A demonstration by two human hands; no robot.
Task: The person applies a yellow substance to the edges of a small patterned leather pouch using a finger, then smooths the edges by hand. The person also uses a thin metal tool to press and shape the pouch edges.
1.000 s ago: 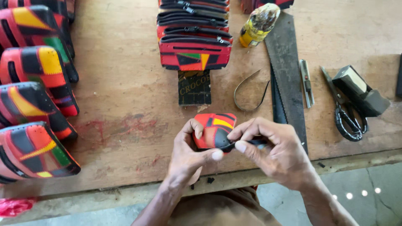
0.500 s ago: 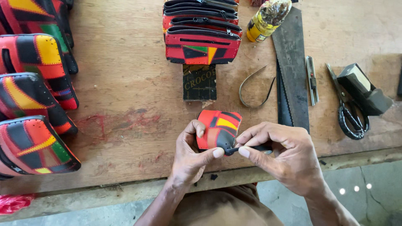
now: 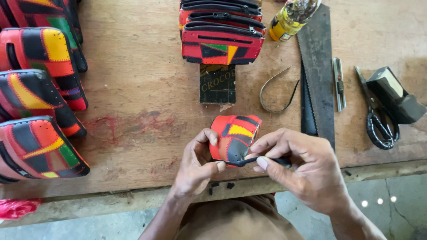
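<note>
left hand (image 3: 195, 162): pinches the red patchwork pouch (image 3: 235, 138), held just above the bench edge (image 3: 133, 195).
right hand (image 3: 307, 166): closed around a thin dark tool (image 3: 262, 161), tip at the pouch's lower seam.
risk: a slipped tip could likely nick the left thumb (image 3: 212, 168) beside it, or scratch the pouch.

Two bare forearms, left hand (image 3: 195, 162) and right hand (image 3: 307, 166) ungloved, ringless; brown garment below.

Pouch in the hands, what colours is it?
The pouch is a patchwork of red, black and yellow, seen in the head view.
</note>
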